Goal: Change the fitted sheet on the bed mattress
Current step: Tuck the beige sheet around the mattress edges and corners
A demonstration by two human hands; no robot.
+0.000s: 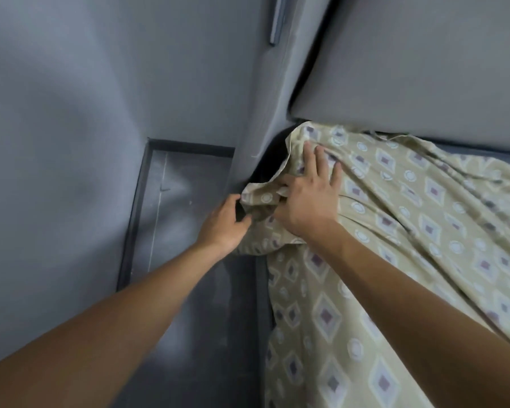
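Patterned beige fitted sheet (395,231) draped over the mattress corner, just below the grey padded headboard (409,54). Left hand (223,223) pinches the bunched sheet edge at the corner. Right hand (305,198) lies flat on the sheet, fingers spread, grasping nothing. Grey floor (183,216) at left.

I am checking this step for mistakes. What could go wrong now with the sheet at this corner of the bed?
The left hand grips only a small bunch of the patterned sheet, so it may slip free. The right hand presses flat and could let the cloth slide. The gap by the grey headboard looks narrow and may pinch fingers.
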